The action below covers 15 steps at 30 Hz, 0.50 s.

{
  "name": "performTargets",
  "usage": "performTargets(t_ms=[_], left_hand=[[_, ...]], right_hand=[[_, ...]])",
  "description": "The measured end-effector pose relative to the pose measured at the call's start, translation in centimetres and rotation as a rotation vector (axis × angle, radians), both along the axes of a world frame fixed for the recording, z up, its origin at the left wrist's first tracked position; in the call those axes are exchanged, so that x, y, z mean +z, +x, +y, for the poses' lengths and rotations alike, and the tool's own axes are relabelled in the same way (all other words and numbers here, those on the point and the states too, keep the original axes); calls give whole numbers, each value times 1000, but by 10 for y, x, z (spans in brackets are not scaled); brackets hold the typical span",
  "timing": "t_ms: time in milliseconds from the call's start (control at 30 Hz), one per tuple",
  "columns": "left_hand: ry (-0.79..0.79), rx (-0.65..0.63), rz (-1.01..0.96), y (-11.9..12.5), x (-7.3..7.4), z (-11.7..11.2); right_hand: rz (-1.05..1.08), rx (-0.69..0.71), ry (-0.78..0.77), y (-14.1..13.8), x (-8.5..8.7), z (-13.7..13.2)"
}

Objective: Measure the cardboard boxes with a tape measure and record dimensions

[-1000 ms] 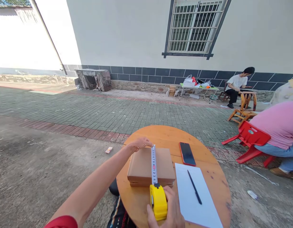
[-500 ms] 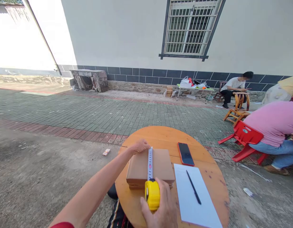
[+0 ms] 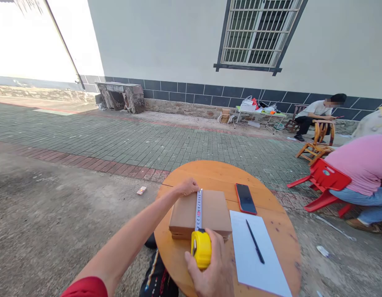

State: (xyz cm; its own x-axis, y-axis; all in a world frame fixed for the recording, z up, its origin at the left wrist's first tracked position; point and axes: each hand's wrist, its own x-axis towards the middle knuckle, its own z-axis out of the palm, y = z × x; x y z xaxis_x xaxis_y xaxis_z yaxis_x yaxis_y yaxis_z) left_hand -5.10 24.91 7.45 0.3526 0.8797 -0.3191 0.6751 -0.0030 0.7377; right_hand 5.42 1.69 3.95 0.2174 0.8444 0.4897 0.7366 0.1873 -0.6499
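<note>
A flat brown cardboard box [image 3: 214, 212] lies on a round wooden table [image 3: 209, 173]. My left hand [image 3: 187, 187] pinches the end of a white measuring tape [image 3: 198, 209] at the box's far edge. The tape runs straight across the box top to a yellow tape measure case [image 3: 201, 248], which my right hand [image 3: 214, 270] grips at the box's near edge.
A red phone [image 3: 245, 199] and a white sheet [image 3: 259, 253] with a black pen [image 3: 255, 246] lie right of the box. A person in pink sits on a red chair [image 3: 325, 181] at the right. Farther back another person sits by a green table [image 3: 260, 112].
The yellow case has moved in from the table's front edge to the box's near edge, so less tape shows. My left hand stays at the far edge.
</note>
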Motion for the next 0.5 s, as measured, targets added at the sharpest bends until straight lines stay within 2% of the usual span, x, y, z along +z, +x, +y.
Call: performTargets(t_ms=[267, 500], left_hand=[[9, -7, -53, -4, -10, 6], [39, -63, -83, -6, -11, 5]], right_hand=[[-61, 21, -34, 4, -1, -2], [-170, 16, -26, 3, 5, -5]])
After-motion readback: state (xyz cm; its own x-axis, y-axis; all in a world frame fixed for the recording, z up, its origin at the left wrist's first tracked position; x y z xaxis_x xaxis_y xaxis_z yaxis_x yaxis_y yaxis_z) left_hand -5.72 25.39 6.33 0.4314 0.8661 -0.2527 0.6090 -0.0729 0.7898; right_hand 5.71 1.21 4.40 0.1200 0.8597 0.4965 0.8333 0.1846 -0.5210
